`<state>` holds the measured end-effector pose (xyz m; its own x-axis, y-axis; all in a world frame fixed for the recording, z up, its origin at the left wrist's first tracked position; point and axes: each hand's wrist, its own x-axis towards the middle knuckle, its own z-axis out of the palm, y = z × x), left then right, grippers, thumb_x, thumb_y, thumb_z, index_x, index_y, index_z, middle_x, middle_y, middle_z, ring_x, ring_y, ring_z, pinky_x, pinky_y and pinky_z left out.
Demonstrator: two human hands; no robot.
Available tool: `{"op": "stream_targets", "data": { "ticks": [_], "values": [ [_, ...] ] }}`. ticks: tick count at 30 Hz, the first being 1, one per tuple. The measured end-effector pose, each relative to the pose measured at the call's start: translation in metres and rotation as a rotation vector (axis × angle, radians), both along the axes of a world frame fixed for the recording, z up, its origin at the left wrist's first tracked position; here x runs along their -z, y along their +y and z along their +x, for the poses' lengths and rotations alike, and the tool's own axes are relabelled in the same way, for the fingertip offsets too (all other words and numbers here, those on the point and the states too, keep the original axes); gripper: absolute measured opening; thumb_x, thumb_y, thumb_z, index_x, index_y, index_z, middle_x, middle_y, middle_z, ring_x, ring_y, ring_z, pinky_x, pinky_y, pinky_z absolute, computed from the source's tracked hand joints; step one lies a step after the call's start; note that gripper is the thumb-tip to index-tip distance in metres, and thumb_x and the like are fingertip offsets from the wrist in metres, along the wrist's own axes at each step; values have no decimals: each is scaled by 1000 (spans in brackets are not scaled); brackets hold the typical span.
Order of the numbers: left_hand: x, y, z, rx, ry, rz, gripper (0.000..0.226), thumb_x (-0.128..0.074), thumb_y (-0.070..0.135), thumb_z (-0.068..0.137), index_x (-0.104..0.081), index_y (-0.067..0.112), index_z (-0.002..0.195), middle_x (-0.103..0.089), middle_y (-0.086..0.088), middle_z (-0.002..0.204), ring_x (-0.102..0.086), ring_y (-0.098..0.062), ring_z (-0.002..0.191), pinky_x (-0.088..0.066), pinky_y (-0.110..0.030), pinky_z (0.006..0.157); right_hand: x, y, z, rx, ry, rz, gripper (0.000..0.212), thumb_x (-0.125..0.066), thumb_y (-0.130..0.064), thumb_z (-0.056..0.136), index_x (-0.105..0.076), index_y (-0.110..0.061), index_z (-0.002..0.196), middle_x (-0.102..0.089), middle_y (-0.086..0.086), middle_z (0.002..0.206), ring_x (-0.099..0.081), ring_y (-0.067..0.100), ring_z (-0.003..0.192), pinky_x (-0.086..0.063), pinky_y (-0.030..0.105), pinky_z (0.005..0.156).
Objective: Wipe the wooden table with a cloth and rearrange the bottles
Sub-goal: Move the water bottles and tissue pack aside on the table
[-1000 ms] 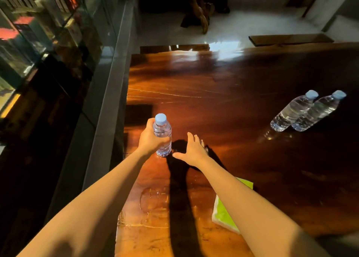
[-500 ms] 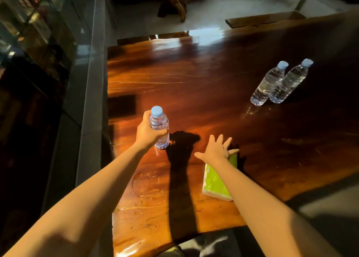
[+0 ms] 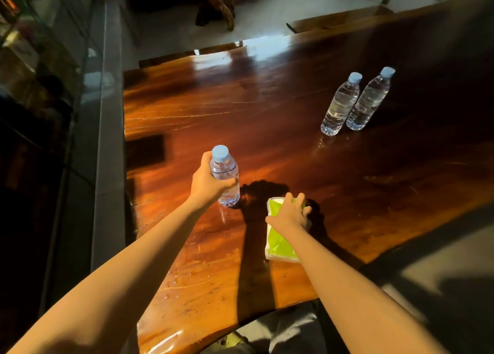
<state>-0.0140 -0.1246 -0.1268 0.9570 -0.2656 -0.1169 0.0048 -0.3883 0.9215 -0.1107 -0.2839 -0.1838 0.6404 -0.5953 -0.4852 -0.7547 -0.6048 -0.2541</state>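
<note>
The glossy wooden tabletop [image 3: 267, 129] spreads out ahead of both hands, with pale floor beyond its far edge and a glass wall [image 3: 53, 59] along its left. Far out past the right hand's fingers, two capped water bottles [image 3: 352, 103] stand upright, touching each other. The left hand [image 3: 207, 182] has its fingers clenched around a third bottle [image 3: 226, 177], upright with its base on the wood. Just beside it, the right hand [image 3: 290, 213] lies with fingers spread on a green-and-white cloth [image 3: 279, 244], not yet closed on it.

A glass partition [image 3: 53, 67] flanks pale floor [image 3: 171, 27] holding a gnarled wood sculpture [image 3: 216, 3].
</note>
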Motion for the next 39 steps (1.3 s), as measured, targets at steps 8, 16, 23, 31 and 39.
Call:
{"op": "stream_targets", "data": {
  "ticks": [8, 16, 23, 31, 39],
  "values": [
    [-9, -65, 6, 77, -41, 15, 57, -80, 15, 66, -43, 27, 109, -62, 5, 100, -63, -16, 88, -49, -28, 77, -14, -83, 20, -83, -108, 13, 95, -77, -37, 72, -19, -14, 143, 11, 7, 158, -20, 40, 141, -40, 44, 102],
    [-15, -181, 17, 141, -11, 3, 62, -80, 12, 65, -41, 29, 110, -60, 3, 103, -63, -19, 94, -52, -32, 83, -39, -208, 43, -166, -154, -35, 86, -77, -36, 72, -27, -11, 138, 5, 12, 156, -25, 43, 136, -39, 44, 103],
    [-14, -289, 21, 154, 31, -37, 62, -80, 12, 63, -43, 31, 109, -61, 9, 96, -63, -15, 91, -51, -31, 82, -55, -316, 62, -231, -175, -72, 82, -71, -37, 76, -25, -18, 142, 0, 15, 154, -17, 43, 137, -36, 50, 102],
    [-4, -384, 24, 148, 62, -51, 68, -82, 17, 62, -43, 32, 116, -61, 11, 100, -62, -12, 94, -48, -23, 77, -36, -400, 78, -270, -110, -70, 84, -74, -30, 75, -26, -21, 143, -16, 10, 142, -23, 35, 130, -38, 48, 102],
    [8, -423, 34, 100, 103, 33, 76, -82, 11, 62, -40, 28, 123, -56, 10, 101, -56, -10, 92, -44, -24, 77, -4, -428, 96, -312, -45, -19, 81, -69, -29, 82, -20, -22, 146, -10, 10, 146, -19, 34, 133, -32, 47, 108]
  ]
}}
